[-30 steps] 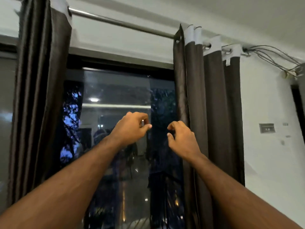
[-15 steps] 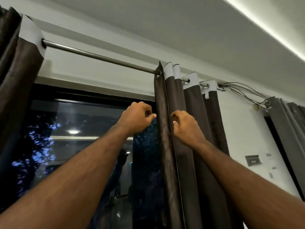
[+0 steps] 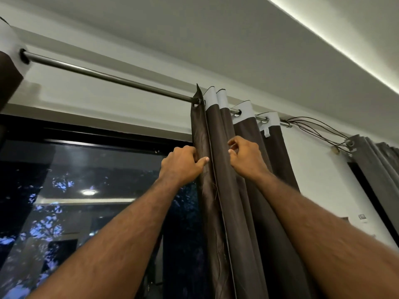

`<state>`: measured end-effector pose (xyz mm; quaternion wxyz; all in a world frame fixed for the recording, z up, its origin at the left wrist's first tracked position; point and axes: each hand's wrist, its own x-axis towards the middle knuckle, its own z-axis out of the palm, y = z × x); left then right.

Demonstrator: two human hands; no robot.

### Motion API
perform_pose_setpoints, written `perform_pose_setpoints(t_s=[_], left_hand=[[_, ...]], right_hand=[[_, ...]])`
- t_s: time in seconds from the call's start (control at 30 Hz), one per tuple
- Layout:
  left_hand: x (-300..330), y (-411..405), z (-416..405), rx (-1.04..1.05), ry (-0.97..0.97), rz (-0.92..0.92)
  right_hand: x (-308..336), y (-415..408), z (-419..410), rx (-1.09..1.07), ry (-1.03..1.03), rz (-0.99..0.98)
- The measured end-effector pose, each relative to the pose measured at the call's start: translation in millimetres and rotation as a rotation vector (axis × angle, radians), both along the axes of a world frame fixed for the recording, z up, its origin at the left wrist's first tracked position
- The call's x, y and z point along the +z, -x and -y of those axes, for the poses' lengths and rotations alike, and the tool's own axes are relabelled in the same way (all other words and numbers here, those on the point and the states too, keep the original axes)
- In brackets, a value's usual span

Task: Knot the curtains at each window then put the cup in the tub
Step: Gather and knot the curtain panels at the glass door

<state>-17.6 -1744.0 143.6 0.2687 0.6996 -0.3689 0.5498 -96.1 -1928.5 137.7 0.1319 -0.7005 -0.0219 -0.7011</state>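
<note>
Night glass fills the window behind. Near the metal rod (image 3: 112,77), the left hand (image 3: 181,167) pinches the leading edge of the dark brown eyelet curtain (image 3: 218,190); the right hand (image 3: 246,159) has fingers curled into the next folds. A hard pull could jam the eyelets. No cup is visible.

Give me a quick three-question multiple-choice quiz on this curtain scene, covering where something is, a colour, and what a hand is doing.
1. Where does the gathered brown curtain hang?
A. right of the window glass
B. middle of the glass
C. on the floor

2. What colour is the band along the curtain's top?
A. red
B. white
C. green

3. What is the left hand doing?
A. hanging idle
B. pressing the glass
C. gripping the curtain's edge

Answers: 1 A, it bunches on the rod right of the window. 2 B, the band by the eyelets is white. 3 C, its fingers and thumb curl round the fabric edge.
</note>
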Motion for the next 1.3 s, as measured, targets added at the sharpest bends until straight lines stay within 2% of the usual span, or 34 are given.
perform_pose_setpoints(t_s=[0.1, 0.27, 0.4, 0.5, 0.6, 0.77, 0.83, 0.97, 1.07, 1.17, 1.2, 1.3], left_hand=[[11, -4, 19, 0.014, 0.064, -0.028], [23, -5, 62, 0.062, 0.149, -0.089], [28, -9, 93, 0.130, 0.253, -0.146], [37, -12, 102, 0.163, 0.321, -0.178], [43, -17, 84, 0.174, 0.417, -0.161], [39, -36, -15, 0.272, 0.675, -0.219], [36, -44, -46, 0.199, 0.653, -0.204], [32, -44, -58, -0.022, 0.458, -0.144], [33, -43, -54, -0.094, 0.412, -0.122], [34, -47, -61, -0.090, 0.392, -0.123], [35, -49, -65, -0.078, 0.413, -0.117], [38, -49, -81, -0.125, 0.505, -0.101]], right_hand=[[10, -16, 14, 0.052, -0.021, 0.023], [20, -37, 37, 0.067, -0.032, -0.076], [29, -50, 48, 0.234, -0.096, -0.205], [38, -61, 48, 0.325, -0.123, -0.202], [45, -68, 44, 0.403, -0.168, -0.132], [46, -81, 21, 0.470, -0.149, -0.118], [47, -83, 12, 0.518, -0.150, -0.114], [47, -87, -5, 0.582, -0.172, -0.139], [39, -94, -21, 0.514, -0.199, -0.093], [35, -96, -57, 0.431, -0.325, -0.015], [37, -95, -77, 0.449, -0.314, -0.035], [45, -100, -145, 0.608, 0.007, -0.203]])
